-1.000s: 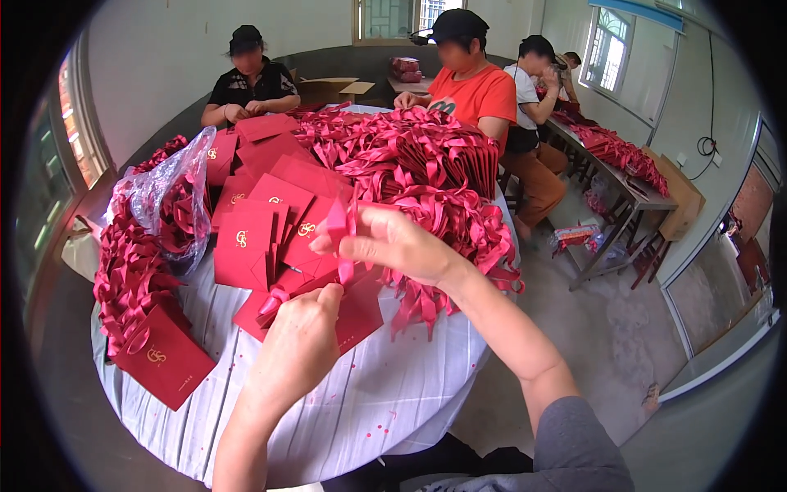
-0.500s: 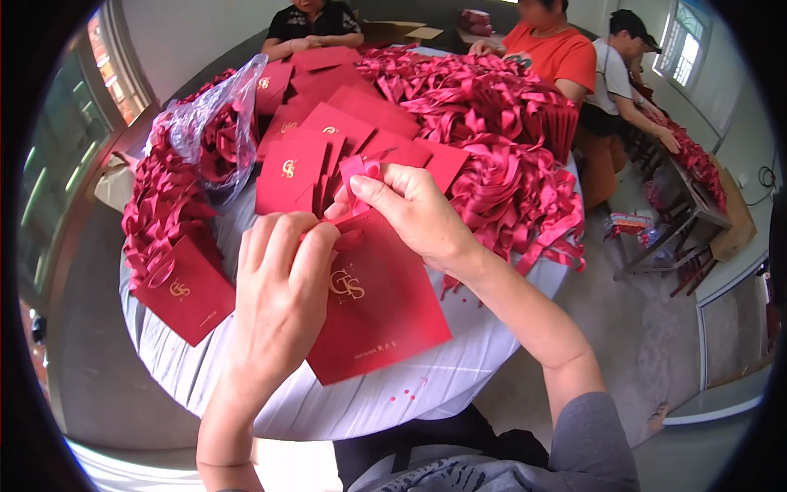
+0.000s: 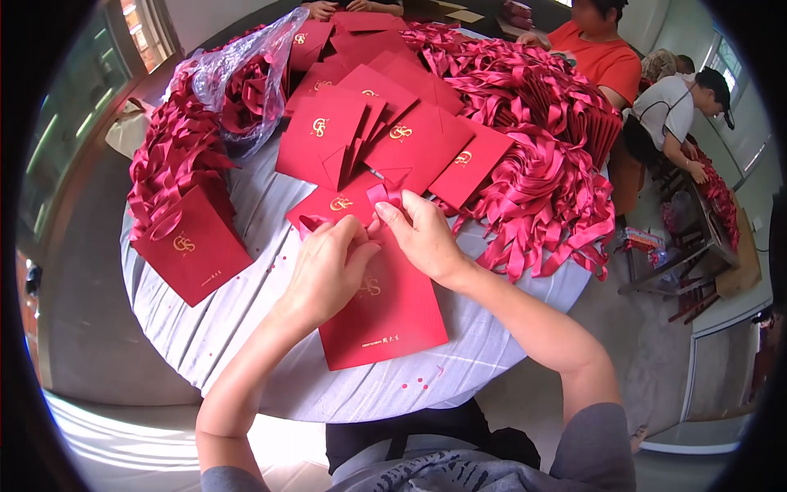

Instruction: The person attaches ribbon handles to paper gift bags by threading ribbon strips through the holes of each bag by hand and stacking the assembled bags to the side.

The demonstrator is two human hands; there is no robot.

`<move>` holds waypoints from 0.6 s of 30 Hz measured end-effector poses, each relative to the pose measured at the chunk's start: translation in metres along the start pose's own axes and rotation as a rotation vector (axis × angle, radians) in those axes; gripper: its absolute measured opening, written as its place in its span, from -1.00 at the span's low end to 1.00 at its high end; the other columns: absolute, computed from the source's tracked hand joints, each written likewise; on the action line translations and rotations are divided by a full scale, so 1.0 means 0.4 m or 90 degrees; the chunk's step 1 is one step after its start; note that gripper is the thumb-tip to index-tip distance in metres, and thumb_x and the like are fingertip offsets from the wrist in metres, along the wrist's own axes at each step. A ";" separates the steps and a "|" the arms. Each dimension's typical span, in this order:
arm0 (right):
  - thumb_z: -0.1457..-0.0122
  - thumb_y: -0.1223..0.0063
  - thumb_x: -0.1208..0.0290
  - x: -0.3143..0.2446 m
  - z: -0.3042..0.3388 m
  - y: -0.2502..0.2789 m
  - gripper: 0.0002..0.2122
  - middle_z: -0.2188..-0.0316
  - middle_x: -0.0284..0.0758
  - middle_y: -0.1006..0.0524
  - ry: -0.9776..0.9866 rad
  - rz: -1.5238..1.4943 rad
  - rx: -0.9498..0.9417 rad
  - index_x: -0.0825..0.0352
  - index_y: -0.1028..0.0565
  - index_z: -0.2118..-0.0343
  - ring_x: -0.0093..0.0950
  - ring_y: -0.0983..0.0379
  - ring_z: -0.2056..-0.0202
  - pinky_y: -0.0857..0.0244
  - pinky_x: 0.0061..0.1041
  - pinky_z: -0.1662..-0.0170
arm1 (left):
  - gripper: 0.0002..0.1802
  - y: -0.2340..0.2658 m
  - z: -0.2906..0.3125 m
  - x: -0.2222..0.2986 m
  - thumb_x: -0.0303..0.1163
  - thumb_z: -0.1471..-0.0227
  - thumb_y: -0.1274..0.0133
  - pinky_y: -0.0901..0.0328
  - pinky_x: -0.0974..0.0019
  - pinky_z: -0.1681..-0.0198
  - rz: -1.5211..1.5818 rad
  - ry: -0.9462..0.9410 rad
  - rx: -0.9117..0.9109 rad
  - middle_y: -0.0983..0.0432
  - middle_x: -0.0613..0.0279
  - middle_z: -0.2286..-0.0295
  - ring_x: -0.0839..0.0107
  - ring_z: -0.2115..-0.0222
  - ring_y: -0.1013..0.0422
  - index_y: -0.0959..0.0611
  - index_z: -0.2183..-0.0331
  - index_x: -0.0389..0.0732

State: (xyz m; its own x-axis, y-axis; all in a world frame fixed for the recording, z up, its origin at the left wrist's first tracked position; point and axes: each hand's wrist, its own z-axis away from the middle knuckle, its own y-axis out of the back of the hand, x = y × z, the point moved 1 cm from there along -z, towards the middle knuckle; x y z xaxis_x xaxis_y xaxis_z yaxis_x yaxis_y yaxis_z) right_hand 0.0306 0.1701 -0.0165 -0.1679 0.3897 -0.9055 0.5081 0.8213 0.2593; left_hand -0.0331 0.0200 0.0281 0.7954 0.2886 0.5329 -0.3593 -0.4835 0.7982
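Daylight makes the scene moderately bright, with pale streaks on the glass panes at left and a glowing window at upper right. Striped sunlight strikes the floor at lower left, bleaching to near white. Soft shadows follow the folds of the tablecloth; the plastic wrap catches whitish glare and the ribbons a satiny sheen. The near red bag is reasonably sharp, while distant areas look softer. Fisheye distortion bends straight edges near the black circular border.
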 end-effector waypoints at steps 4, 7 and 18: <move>-0.24 0.05 0.40 0.037 0.008 -0.013 -0.83 0.57 -0.31 -0.50 0.010 0.095 0.035 0.43 -0.37 0.38 -0.63 -0.39 0.51 -0.27 -0.55 0.47 | -0.85 -0.031 0.012 -0.010 -0.46 0.06 -0.03 -0.26 0.02 0.39 0.105 0.034 -0.024 -0.45 -0.09 0.56 -0.06 0.45 -0.41 -0.41 0.47 -0.33; -0.21 0.02 0.41 0.015 0.016 -0.006 -0.81 0.66 -0.35 -0.40 0.034 0.143 0.067 0.40 -0.30 0.44 -0.65 -0.24 0.62 -0.12 -0.51 0.58 | -0.87 -0.031 0.016 -0.019 -0.50 0.06 0.01 -0.26 0.01 0.38 0.133 0.050 -0.044 -0.44 -0.14 0.55 -0.08 0.44 -0.40 -0.39 0.46 -0.33; -0.21 0.06 0.48 0.036 0.008 0.000 -0.85 0.65 -0.39 -0.42 -0.055 0.121 0.005 0.39 -0.29 0.46 -0.71 -0.31 0.58 -0.17 -0.60 0.57 | -0.92 -0.034 0.031 -0.052 -0.67 0.09 0.11 -0.29 0.26 0.43 0.171 -0.034 -0.078 -0.45 0.05 0.55 0.22 0.48 -0.46 -0.35 0.45 -0.33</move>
State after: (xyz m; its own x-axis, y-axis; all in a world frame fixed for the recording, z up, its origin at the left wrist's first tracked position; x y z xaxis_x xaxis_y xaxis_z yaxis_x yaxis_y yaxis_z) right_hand 0.0310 0.1743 -0.0308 0.0045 0.4991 -0.8665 0.5307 0.7332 0.4251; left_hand -0.0389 0.0104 0.0025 0.6867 0.1186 0.7172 -0.6145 -0.4323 0.6599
